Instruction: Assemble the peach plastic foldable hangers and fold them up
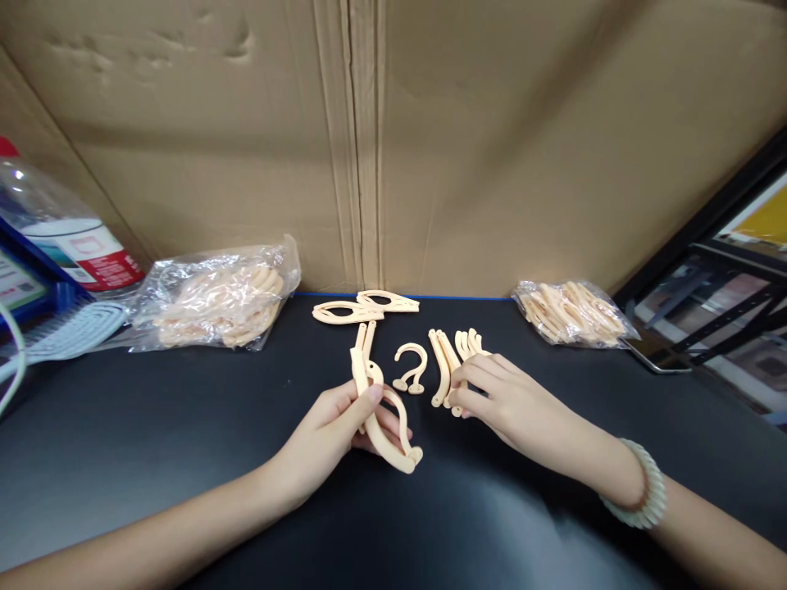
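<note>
My left hand [344,422] is closed around a folding-hanger part, a beige curved arm [384,447] with a hook piece [398,407] against it. Just beyond it, slim arms [367,336] point away from me; their lower ends are hidden behind the held part. My right hand [501,401] bends its fingers over a small group of hanger arms [440,369], with thumb and forefinger closed at an arm's lower end [456,411]. Part of that grip is hidden. Between the hands lie loose hooks [420,360] with round flat ends. More small curved pieces [470,340] lie past my right fingers.
Two folded hangers [348,312] lie at the back of the black table [234,434]. Clear bags of beige parts stand left [215,303] and right [571,313]. A pale hairbrush [79,332] and a bottle [67,229] are far left. Cardboard [461,164] walls the back.
</note>
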Demonstrator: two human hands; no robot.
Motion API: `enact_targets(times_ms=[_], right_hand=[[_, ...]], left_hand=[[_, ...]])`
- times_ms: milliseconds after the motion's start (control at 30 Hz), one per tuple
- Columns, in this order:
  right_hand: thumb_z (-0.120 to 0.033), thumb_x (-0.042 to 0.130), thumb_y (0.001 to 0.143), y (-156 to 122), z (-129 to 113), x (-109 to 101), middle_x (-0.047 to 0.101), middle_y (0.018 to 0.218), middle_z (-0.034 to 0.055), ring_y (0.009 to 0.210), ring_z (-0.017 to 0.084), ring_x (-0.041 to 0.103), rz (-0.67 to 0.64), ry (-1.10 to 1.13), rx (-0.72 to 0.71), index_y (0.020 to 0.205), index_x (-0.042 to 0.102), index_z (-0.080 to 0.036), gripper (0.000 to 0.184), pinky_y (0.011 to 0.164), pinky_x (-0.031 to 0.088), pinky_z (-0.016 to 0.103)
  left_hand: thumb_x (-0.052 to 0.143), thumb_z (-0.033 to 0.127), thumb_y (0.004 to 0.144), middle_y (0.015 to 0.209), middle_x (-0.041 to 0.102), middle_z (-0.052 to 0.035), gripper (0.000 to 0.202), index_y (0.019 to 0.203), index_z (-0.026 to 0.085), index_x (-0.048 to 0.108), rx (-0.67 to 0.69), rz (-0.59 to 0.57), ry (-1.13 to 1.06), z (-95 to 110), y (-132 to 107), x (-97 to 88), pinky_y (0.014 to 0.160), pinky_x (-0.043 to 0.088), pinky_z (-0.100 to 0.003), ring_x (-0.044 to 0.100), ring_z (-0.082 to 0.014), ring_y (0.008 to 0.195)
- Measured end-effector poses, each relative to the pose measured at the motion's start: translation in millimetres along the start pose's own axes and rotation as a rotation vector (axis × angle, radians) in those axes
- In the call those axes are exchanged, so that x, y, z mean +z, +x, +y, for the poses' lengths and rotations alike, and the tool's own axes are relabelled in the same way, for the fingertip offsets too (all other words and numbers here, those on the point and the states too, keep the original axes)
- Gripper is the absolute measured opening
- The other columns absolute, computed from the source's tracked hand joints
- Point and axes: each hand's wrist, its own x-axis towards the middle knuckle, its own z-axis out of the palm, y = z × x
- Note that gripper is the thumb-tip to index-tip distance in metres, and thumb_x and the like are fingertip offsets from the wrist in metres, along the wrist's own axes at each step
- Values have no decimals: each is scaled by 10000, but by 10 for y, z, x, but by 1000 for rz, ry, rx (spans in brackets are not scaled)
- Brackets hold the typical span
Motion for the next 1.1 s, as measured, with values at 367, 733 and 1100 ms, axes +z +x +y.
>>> enact_targets(times_ms=[367,733,1100], right_hand=[[-14,401,924,-4,81,37,601,1027,71,967,197,551,-5,41,39,1055,606,-180,295,830,458,349],[-131,443,956,70,-92,139,611,1124,118,1031,233,552,-4,-82,-80,1215,583,-170,297,844,490,386],[-69,435,933,49,-179,90,633,1179,109,1103,225,535,217,21,-144,1259,556,-149,357,932,467,398]], left_hand=[[614,486,872,721,742,-85,366,878,120,616,6,-22,-22,10,0,4,672,585,-333,727,-238,679],[633,512,850,723,735,-78,388,887,126,611,7,2,3,-6,4,-9,676,589,-353,722,-239,673],[655,508,829,758,702,-59,387,877,125,634,42,2,78,-10,10,-8,680,584,-352,705,-223,688]])
